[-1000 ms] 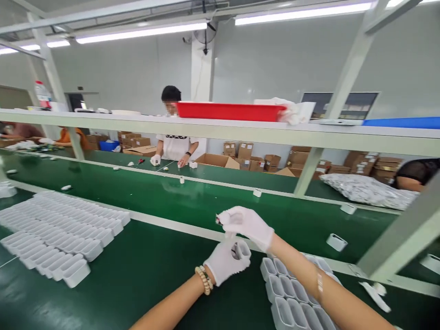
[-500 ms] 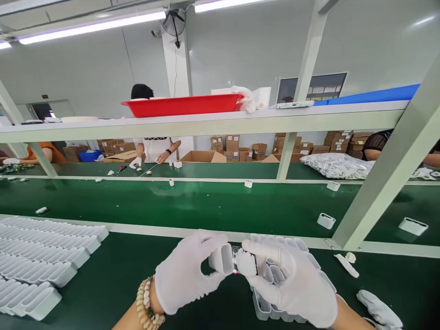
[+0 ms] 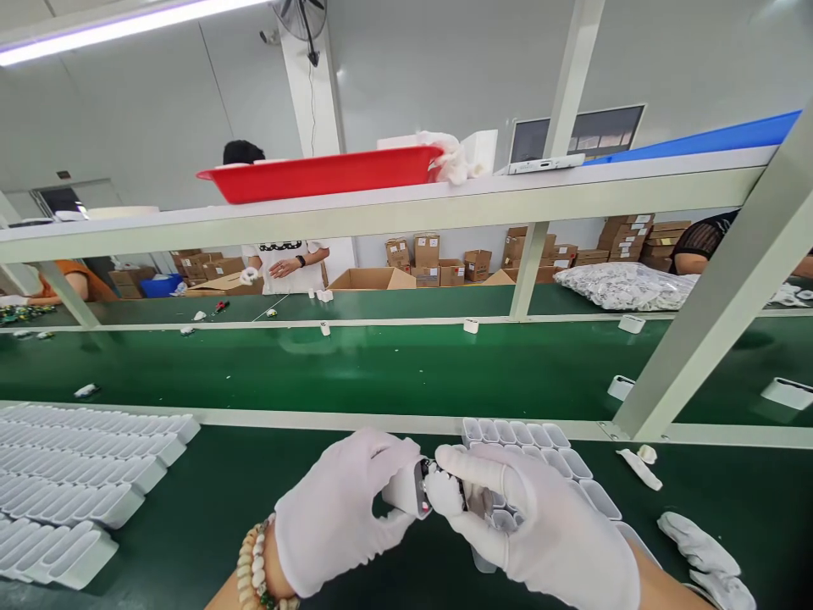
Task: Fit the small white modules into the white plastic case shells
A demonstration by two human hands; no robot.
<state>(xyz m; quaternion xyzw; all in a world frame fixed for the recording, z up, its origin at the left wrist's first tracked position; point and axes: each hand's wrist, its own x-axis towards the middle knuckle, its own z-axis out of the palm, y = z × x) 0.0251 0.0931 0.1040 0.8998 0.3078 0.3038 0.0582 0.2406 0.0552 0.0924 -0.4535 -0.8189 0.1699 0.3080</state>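
Both of my hands wear white gloves and meet low in the middle of the head view. Fingers and thumb of my left hand (image 3: 349,508) close round a white plastic shell (image 3: 401,489), its open end facing right. My right hand (image 3: 527,517) pinches a small white part with dark pieces (image 3: 445,491), which touches the shell's open end. A little red shows at the joint. Behind my right hand lies a block of white open cups (image 3: 521,434), partly hidden by it.
Rows of white shells (image 3: 82,474) fill the left. A green belt (image 3: 381,373) carries scattered white pieces. A slanted post (image 3: 711,296) stands at right, near crumpled gloves (image 3: 699,542). A shelf above holds a red tray (image 3: 323,176). People are across the belt.
The small part has come up against the shell's open end, closing the gap. The view has tilted slightly down. Pieces on the belt have shifted right, and a person across drew their hands back.
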